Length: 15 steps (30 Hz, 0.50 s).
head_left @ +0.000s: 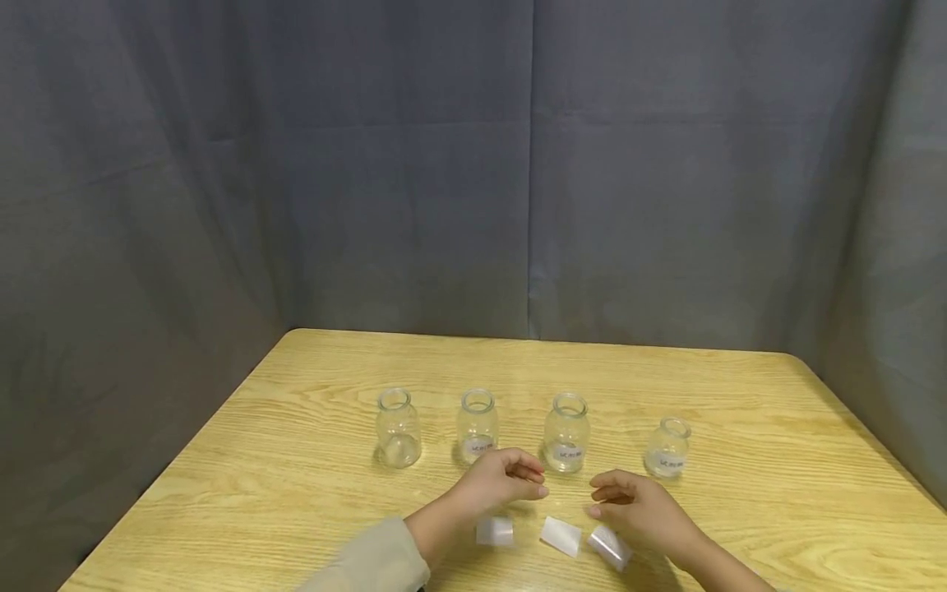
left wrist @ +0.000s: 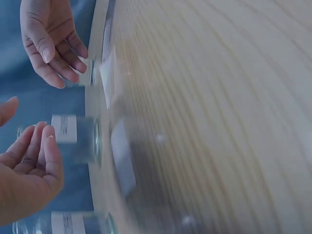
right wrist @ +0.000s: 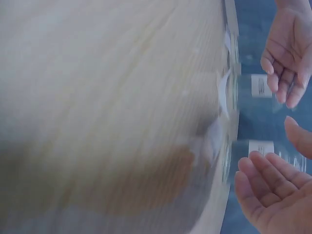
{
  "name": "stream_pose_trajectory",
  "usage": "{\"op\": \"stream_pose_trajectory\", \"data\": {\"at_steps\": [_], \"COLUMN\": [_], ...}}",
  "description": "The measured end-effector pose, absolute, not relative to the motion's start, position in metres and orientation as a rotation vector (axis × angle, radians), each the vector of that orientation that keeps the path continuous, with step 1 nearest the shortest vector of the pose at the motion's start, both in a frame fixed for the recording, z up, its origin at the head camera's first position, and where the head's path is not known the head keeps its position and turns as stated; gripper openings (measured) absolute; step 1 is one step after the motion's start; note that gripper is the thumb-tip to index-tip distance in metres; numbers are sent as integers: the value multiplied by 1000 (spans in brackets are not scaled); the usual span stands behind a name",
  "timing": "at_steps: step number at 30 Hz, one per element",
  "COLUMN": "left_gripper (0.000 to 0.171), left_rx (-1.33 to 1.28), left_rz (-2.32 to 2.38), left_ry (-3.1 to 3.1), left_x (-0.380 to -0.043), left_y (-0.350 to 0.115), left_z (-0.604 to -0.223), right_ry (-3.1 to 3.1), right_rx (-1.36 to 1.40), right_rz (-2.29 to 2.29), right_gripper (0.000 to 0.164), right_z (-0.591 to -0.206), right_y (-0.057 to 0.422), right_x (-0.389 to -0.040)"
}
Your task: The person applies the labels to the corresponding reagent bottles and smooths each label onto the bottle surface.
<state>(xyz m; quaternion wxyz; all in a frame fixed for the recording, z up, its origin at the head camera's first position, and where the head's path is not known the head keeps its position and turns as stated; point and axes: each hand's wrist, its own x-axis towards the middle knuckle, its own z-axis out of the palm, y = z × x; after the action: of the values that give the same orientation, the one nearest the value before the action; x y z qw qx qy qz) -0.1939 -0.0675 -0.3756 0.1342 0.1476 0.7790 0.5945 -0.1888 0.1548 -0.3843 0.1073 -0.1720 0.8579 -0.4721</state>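
My left hand (head_left: 497, 483) hovers over the table with loosely bent fingers and holds nothing. Facing it, my right hand (head_left: 642, 508) is likewise unoccupied, thumb and fingers apart. In front of them stands a row of clear glass jars: an unlabelled jar (head_left: 399, 432) at the left, two labelled jars (head_left: 478, 421) (head_left: 567, 427) in the middle, and a shorter labelled jar (head_left: 668, 444) at the right. Below the hands lie a white slip (head_left: 495, 532), a second white slip (head_left: 561, 536) and a curled, shiny slip (head_left: 610, 548). Both wrist views show the two hands with nothing between their fingers.
The wood-grain table (head_left: 311, 493) has rounded far corners. A grey curtain (head_left: 414, 205) hangs behind it and along both sides. The jars stand upright and apart from one another, their mouths uncovered.
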Motion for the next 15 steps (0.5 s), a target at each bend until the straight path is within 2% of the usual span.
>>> {"op": "stream_pose_trajectory", "data": {"at_steps": [10,15], "left_gripper": [28,26], "left_rx": [459,496], "left_rz": [1683,1643], "left_ry": [2114,2093], "left_x": [-192,-190], "left_y": [-29,-12], "left_z": [-384,-388], "right_ry": [2603,2567], "right_rx": [-308,-312], "right_rz": [-1278,-1276], "right_gripper": [52,51], "right_z": [-386,-388], "right_y": [208,231], "right_x": [-183,-179]}}
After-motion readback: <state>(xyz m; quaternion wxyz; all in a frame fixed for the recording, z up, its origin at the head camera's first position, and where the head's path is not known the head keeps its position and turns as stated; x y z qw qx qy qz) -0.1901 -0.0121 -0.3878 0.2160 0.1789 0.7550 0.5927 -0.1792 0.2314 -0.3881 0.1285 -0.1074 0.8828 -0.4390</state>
